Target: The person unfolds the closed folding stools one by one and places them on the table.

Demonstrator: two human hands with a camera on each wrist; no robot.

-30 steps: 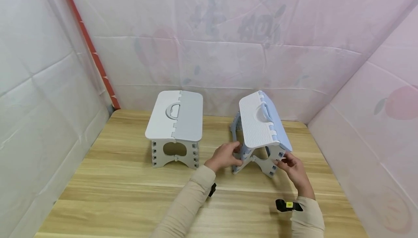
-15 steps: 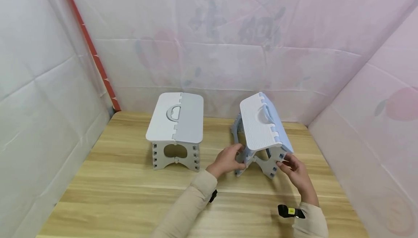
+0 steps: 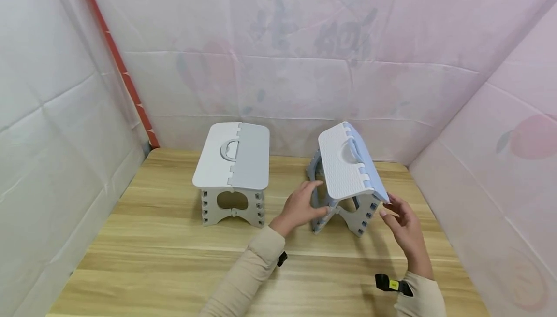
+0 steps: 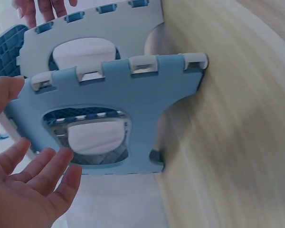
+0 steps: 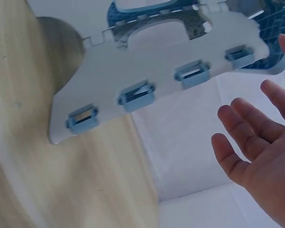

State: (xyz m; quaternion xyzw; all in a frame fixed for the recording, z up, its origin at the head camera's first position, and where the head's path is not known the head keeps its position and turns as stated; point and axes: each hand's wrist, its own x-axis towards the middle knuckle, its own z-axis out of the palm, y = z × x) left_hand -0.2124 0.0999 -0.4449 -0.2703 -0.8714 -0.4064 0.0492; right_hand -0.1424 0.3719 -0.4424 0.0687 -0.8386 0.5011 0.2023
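A blue-and-white folding stool (image 3: 344, 172) stands partly unfolded on the right, its two seat halves sloping down from a raised middle hinge. My left hand (image 3: 298, 208) is beside its left leg panel, thumb and fingers spread. In the left wrist view, those fingers (image 4: 42, 178) lie loosely along the blue panel (image 4: 152, 102) without gripping it; contact is hard to tell. Beyond the opposite leg, my right hand (image 3: 404, 227) hovers with relaxed fingers near the lowered blue seat edge. The right wrist view shows a gap between these fingers (image 5: 242, 123) and the pale leg panel (image 5: 152, 76).
A grey-and-white folding stool (image 3: 232, 157) stands fully unfolded with a flat seat to the left. Both stools are on a wood-grain table (image 3: 165, 259). Pale printed cloth (image 3: 278, 90) walls in the back and both sides.
My right hand has come off the right leg and shifted outward to the right. The left hand's fingers have spread away from the left leg. The blue-and-white stool keeps nearly the same shape.
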